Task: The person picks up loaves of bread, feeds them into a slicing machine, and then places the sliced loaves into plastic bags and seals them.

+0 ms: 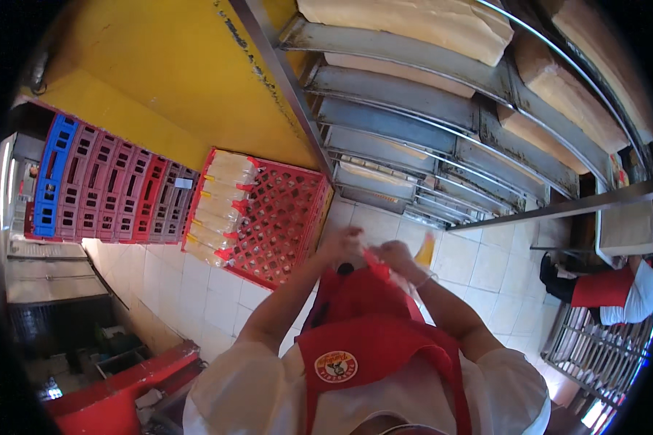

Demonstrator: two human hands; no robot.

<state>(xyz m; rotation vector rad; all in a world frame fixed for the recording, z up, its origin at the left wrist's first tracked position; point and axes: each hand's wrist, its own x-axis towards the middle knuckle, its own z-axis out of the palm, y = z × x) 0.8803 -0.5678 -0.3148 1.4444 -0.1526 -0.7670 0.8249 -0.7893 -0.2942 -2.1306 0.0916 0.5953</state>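
Note:
In front of my red apron, my right hand (397,255) is closed on a crinkled plastic bag (379,267) with red parts, which hangs down against the apron. My left hand (341,244) is close beside it, its fingers smeared by motion, so its grip does not show. Past my right hand a yellow piece (425,250) sticks out; whether it belongs to the bag I cannot tell. To the left, a red plastic crate (283,217) holds a row of bagged bread loaves (221,206) along its left side, their ends gathered in red and yellow.
Stacked crates (112,181) in blue, dull pink and red stand at the left. Ahead rises a metal rack (413,109) with large pale loaves (421,25) on its shelves. A yellow wall (181,80) is behind the crate. A person in a red apron (602,290) is at the far right.

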